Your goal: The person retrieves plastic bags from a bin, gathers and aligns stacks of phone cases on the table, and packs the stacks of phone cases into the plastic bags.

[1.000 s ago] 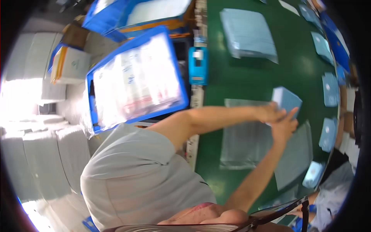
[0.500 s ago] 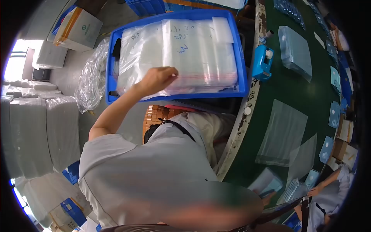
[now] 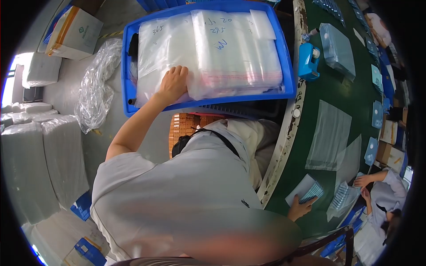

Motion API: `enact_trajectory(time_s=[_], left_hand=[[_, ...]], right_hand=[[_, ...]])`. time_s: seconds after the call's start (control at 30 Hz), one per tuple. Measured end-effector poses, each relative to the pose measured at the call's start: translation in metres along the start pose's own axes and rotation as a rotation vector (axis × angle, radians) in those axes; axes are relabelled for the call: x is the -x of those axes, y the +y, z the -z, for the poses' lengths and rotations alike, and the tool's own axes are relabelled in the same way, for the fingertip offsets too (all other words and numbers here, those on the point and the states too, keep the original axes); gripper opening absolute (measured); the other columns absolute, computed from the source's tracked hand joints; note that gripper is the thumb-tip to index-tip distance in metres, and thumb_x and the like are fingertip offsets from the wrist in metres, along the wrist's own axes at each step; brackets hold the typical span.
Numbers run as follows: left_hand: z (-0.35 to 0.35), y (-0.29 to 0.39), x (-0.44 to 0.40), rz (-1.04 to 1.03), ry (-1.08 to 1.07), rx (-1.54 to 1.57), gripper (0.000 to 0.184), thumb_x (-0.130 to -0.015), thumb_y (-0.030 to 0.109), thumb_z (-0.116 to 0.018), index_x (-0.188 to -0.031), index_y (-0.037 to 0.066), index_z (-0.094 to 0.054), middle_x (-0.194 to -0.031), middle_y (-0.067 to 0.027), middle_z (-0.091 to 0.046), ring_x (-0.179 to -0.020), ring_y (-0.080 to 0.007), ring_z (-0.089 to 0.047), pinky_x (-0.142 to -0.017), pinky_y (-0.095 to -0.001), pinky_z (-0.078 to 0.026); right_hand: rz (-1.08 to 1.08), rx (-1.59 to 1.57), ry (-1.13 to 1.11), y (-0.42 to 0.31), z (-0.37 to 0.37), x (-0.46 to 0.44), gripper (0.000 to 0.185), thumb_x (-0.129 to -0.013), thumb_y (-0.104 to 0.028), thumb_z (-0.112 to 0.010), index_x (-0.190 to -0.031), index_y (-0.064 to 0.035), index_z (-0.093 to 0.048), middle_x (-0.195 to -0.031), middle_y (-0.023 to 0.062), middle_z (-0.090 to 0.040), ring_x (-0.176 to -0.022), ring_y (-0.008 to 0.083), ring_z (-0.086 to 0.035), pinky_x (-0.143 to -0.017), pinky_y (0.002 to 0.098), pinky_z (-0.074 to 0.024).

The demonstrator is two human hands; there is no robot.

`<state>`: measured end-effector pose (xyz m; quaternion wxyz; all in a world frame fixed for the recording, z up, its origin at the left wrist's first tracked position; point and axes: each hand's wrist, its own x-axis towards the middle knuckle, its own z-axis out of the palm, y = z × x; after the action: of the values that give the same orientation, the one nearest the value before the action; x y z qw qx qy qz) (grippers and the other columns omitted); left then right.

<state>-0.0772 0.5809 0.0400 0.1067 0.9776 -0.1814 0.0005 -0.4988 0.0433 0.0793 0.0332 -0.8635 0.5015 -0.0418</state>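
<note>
My left hand (image 3: 174, 84) rests on a stack of clear plastic bags (image 3: 166, 40), its fingers bent and slightly apart. To its right lies another stack of clear bags (image 3: 237, 55) with red lines along the near edge and handwriting on top. Both stacks sit in a blue tray (image 3: 289, 66). At the lower right, my right hand (image 3: 301, 208) grips a flat white packet (image 3: 295, 189) with a ribbed blue blister piece (image 3: 314, 191) on it, low over the green table (image 3: 284, 177). The thumb is partly hidden.
A blue tape dispenser (image 3: 308, 62) stands at the table's edge. Flat clear bags (image 3: 329, 137) and a stack of bluish plastic packs (image 3: 337, 51) lie on the table. A co-worker's hand (image 3: 363, 180) is at the right. Crumpled film (image 3: 100, 80) lies on the floor.
My left hand has moved left from the red-lined edge onto the other bags, its pinched fingers now spread. My right hand has come further into view with the white packet.
</note>
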Motion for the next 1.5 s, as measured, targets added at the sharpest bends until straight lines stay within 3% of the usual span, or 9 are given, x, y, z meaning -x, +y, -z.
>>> enact_trajectory(time_s=[0.17, 0.4, 0.47, 0.63, 0.77, 0.87, 1.07, 1.2, 1.5], left_hand=[[0.016, -0.04, -0.003, -0.041, -0.03, 0.114, 0.004, -0.086, 0.008, -0.065, -0.088, 0.005, -0.063, -0.101, -0.0088, -0.061, -0.1, -0.0303, -0.059, -0.085, -0.0411, -0.051], [0.1, -0.047, -0.023, -0.121, 0.058, 0.341, 0.011, -0.094, 0.012, -0.061, -0.099, 0.005, -0.068, -0.102, -0.0078, -0.068, -0.097, -0.025, -0.063, -0.088, -0.0361, -0.049], [0.113, -0.058, -0.024, 0.147, 0.006, 0.963, 0.017, -0.102, 0.016, -0.052, -0.103, 0.002, -0.062, -0.095, -0.0035, -0.066, -0.09, -0.0128, -0.06, -0.082, -0.0281, -0.047], [0.142, -0.045, -0.023, 0.069, -0.014, 1.343, 0.021, -0.104, 0.018, -0.049, -0.095, 0.002, -0.058, -0.086, -0.002, -0.063, -0.075, -0.011, -0.057, -0.07, -0.0284, -0.047], [0.15, 0.001, -0.039, 0.093, -0.345, 0.628, 0.021, -0.106, 0.022, -0.045, -0.1, 0.007, -0.058, -0.076, 0.0003, -0.059, -0.063, -0.0055, -0.051, -0.055, -0.0227, -0.04], [0.176, 0.005, -0.051, 0.064, 0.44, 1.413, 0.021, -0.106, 0.024, -0.046, -0.101, 0.009, -0.058, -0.077, 0.0012, -0.062, -0.057, -0.0022, -0.047, -0.052, -0.0178, -0.037], [0.225, 0.119, -0.034, -0.262, 0.513, 1.338, 0.021, -0.108, 0.026, -0.044, -0.106, 0.009, -0.056, -0.08, 0.0001, -0.066, -0.058, -0.0008, -0.047, -0.048, -0.0167, -0.035], [0.15, 0.266, -0.068, -0.387, 0.056, 1.487, 0.021, -0.109, 0.026, -0.04, -0.105, 0.009, -0.052, -0.088, -0.0023, -0.069, -0.057, -0.0034, -0.048, -0.049, -0.0185, -0.037], [0.015, 0.579, 0.031, -0.761, -1.119, 1.668, 0.017, -0.107, 0.023, -0.042, -0.102, 0.009, -0.051, -0.1, -0.0055, -0.07, -0.059, -0.0076, -0.051, -0.052, -0.0233, -0.043]], right_hand=[[0.022, 0.005, 0.022, 0.002, -0.002, 0.0, 0.102, -0.074, -0.045, -0.071, -0.16, -0.0253, -0.02, -0.131, 0.0296, -0.045, -0.116, 0.0484, -0.051, -0.095, 0.056, -0.0436], [0.004, 0.036, 0.039, 0.001, -0.003, 0.003, 0.101, -0.074, -0.047, -0.071, -0.159, -0.0259, -0.021, -0.132, 0.0293, -0.045, -0.117, 0.0483, -0.05, -0.096, 0.0568, -0.0429], [0.021, 0.037, 0.041, 0.009, -0.004, 0.0, 0.101, -0.074, -0.047, -0.07, -0.159, -0.0256, -0.021, -0.132, 0.0291, -0.045, -0.118, 0.0482, -0.05, -0.096, 0.0568, -0.0429], [0.012, 0.044, 0.052, 0.004, -0.005, 0.003, 0.101, -0.074, -0.047, -0.071, -0.159, -0.028, -0.02, -0.126, 0.0288, -0.048, -0.115, 0.0471, -0.051, -0.096, 0.0553, -0.0434], [-0.031, 0.006, 0.055, 0.0, -0.008, -0.003, 0.1, -0.074, -0.044, -0.071, -0.159, -0.028, -0.021, -0.126, 0.0286, -0.048, -0.114, 0.047, -0.052, -0.096, 0.0548, -0.0428], [0.001, 0.021, 0.032, 0.005, 0.002, 0.005, 0.1, -0.074, -0.043, -0.072, -0.159, -0.0281, -0.022, -0.125, 0.0284, -0.049, -0.115, 0.0468, -0.052, -0.097, 0.0541, -0.0426], [0.005, -0.27, 0.089, -0.003, 0.018, 0.017, 0.097, -0.072, -0.024, -0.073, -0.158, -0.0173, -0.028, -0.137, 0.0293, -0.043, -0.124, 0.0453, -0.048, -0.104, 0.05, -0.0403], [0.058, -0.952, 0.149, -0.023, 0.051, 0.039, 0.095, -0.072, -0.003, -0.072, -0.156, -0.0064, -0.029, -0.153, 0.0198, -0.034, -0.137, 0.0314, -0.038, -0.116, 0.0403, -0.0267], [-0.453, -1.756, 0.221, 0.001, 0.108, 0.186, 0.111, -0.048, -0.021, -0.078, -0.146, 0.0084, -0.035, -0.134, 0.0205, -0.056, -0.123, 0.0316, -0.057, -0.106, 0.0386, -0.0414]])
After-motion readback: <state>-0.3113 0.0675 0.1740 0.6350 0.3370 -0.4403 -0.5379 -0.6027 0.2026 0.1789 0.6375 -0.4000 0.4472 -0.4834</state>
